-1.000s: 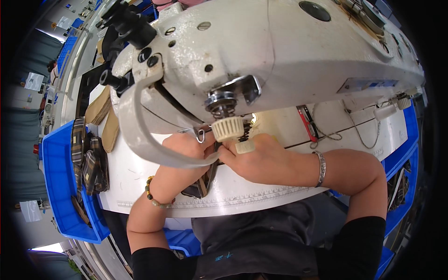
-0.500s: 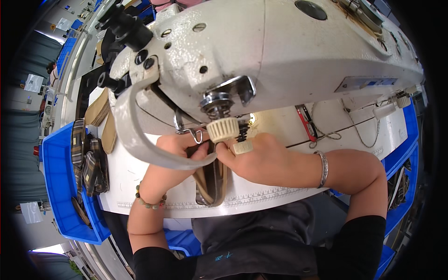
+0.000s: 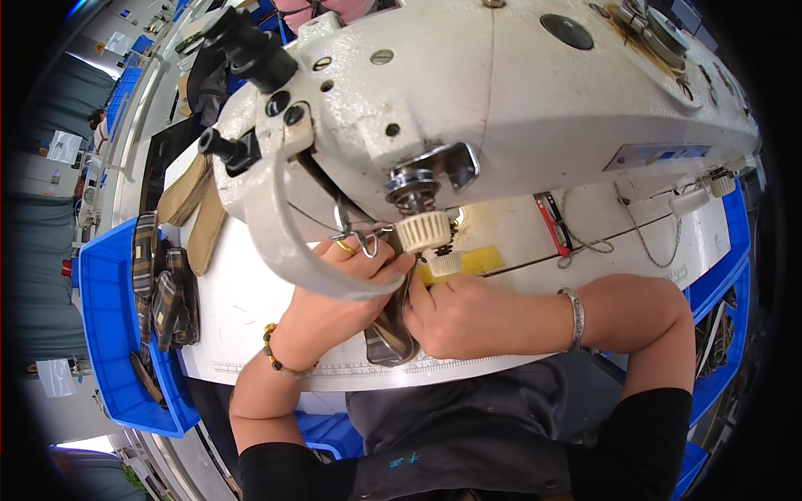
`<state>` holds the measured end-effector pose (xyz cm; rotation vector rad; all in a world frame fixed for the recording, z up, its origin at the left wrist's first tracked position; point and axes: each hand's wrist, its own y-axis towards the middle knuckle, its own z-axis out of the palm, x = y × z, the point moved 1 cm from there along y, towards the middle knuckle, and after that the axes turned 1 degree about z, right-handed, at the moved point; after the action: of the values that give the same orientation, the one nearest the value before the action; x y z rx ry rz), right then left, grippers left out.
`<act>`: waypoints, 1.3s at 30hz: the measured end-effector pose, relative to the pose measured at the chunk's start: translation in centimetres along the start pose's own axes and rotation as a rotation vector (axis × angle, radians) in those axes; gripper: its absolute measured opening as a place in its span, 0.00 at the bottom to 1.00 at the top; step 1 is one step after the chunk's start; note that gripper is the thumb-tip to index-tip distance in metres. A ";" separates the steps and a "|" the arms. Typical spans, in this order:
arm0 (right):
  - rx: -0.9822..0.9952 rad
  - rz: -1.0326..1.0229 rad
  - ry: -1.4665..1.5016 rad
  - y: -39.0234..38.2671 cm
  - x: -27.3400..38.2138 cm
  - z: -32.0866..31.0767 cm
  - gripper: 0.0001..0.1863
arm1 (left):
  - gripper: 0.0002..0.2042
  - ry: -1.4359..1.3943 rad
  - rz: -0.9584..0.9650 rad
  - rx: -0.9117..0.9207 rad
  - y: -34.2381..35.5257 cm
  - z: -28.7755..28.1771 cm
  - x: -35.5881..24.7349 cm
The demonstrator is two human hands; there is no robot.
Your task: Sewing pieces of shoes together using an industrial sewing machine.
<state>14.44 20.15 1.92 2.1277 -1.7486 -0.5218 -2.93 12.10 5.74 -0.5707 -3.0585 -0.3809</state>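
A brown and plaid fabric piece with a zipper (image 3: 391, 341) lies beneath the head of a white sewing machine (image 3: 526, 100). My left hand (image 3: 338, 316), with a ring on one finger, is closed on the upper left side of the piece. Opposite it, my right hand (image 3: 459, 316) pinches the zipper edge between thumb and fingers. The machine's curved white guard (image 3: 276, 250) and cream tension knob (image 3: 422, 231) cover part of both hands. The needle and presser foot are hidden. A yellow strip (image 3: 480, 260) lies on the machine bed beyond my right hand.
Red-handled thread snips (image 3: 553, 224) and a loose cord lie on the right of the table. Tan fabric pieces (image 3: 209, 230) rest at the left. Plaid pieces (image 3: 174, 292) hang over a blue bin (image 3: 109, 351). A ruler strip (image 3: 267, 366) lines the front edge.
My hands have come closer together on the fabric piece, and my left hand has rolled over it. Less of the zipper shows. The yellow strip has come into sight; the view has shifted slightly.
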 end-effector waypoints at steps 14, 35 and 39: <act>-0.022 0.141 -0.042 -0.6 0.0 1.2 0.10 | 0.10 -0.151 -0.182 -0.063 0.9 1.3 0.4; 0.079 0.002 -0.075 -0.7 2.0 -1.3 0.18 | 0.11 0.007 -0.038 -0.060 -0.5 0.6 -1.8; 0.070 0.014 -0.085 -0.9 2.0 -1.2 0.18 | 0.10 -0.032 -0.057 -0.066 -0.5 0.8 -1.6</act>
<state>16.13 18.39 2.39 2.1685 -1.8515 -0.5632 -1.61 11.24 4.77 -0.4968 -3.1093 -0.4800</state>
